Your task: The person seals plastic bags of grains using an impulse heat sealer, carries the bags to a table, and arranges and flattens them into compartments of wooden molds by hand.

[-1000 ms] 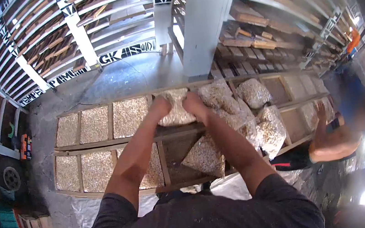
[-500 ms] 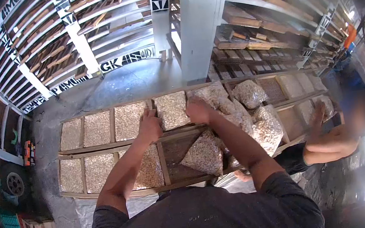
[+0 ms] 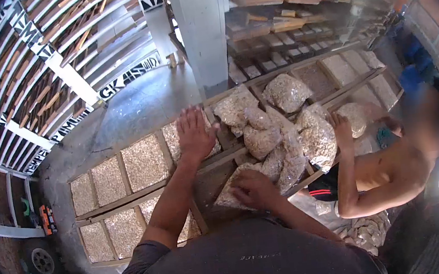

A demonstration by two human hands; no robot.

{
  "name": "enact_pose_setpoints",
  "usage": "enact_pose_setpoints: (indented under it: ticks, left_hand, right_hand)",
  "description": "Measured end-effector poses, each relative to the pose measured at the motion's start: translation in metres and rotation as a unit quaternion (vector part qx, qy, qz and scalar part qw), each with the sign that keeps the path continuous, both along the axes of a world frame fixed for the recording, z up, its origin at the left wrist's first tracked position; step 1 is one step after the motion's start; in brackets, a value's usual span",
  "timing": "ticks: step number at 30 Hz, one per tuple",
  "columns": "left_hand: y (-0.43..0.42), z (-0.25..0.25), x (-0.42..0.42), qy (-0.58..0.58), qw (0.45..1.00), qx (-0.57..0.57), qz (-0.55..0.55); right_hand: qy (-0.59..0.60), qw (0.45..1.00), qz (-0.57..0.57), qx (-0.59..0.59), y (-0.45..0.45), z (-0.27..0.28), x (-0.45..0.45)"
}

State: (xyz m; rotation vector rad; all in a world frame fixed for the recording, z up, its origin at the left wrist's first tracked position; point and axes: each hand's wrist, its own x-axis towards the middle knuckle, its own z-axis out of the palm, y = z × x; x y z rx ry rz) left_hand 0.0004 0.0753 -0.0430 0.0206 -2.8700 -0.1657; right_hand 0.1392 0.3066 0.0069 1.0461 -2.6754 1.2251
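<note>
My left hand (image 3: 196, 134) lies flat, fingers together and stretched out, on a bag of pale beans or grains (image 3: 172, 142) in a compartment of the far wooden frame (image 3: 116, 152). My right hand (image 3: 254, 189) rests with bent, parted fingers on a loose clear bag of the same pieces (image 3: 229, 191) in the near frame; whether it grips the plastic is hard to tell. More filled bags (image 3: 263, 134) are heaped just beyond and to the right of it. Flat filled bags (image 3: 145, 160) occupy the compartments left of my left hand.
A co-worker (image 3: 385, 170) leans over the frames at the right, one hand beside a bag (image 3: 351, 118). A pale post (image 3: 203, 34) stands behind the frames. Slatted racks (image 3: 80, 50) line the back. More bags (image 3: 368, 231) lie low at the right.
My left hand has moved from the left side of the bag onto its top. My right hand has left that bag and come down to the loose bag in the near frame. The view has turned right.
</note>
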Motion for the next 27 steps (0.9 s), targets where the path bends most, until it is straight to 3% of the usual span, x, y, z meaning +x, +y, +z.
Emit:
enact_pose_setpoints:
  ticks: [2,3,12,16,17,24,27]
  left_hand:
    - [-0.001,-0.001,0.008,-0.128,0.992,0.008,0.013]
    - [-0.005,-0.003,0.007,-0.124,0.992,-0.036,0.01]
    - [-0.016,0.004,0.014,-0.091,0.993,0.074,0.026]
    - [-0.017,0.007,0.01,-0.142,0.984,0.076,0.076]
    - [-0.018,0.001,0.008,-0.076,0.991,0.081,0.074]
    - [0.006,-0.016,-0.009,-0.099,0.991,0.053,0.078]
    - [0.005,-0.021,0.0,-0.127,0.986,0.052,0.09]
  right_hand:
    - [0.003,1.0,0.004,-0.028,-0.002,-0.002,0.002]
    - [0.016,0.999,0.007,-0.039,0.0,-0.001,-0.005]
    - [0.018,0.993,-0.009,-0.112,-0.002,-0.021,-0.017]
    - [0.002,0.998,-0.011,-0.063,0.002,-0.015,-0.016]
    - [0.007,0.998,-0.011,-0.067,0.0,-0.014,-0.017]
    - [-0.001,0.997,-0.045,-0.067,-0.004,-0.012,-0.01]
    - [-0.016,0.999,-0.042,0.007,-0.002,-0.009,-0.009]
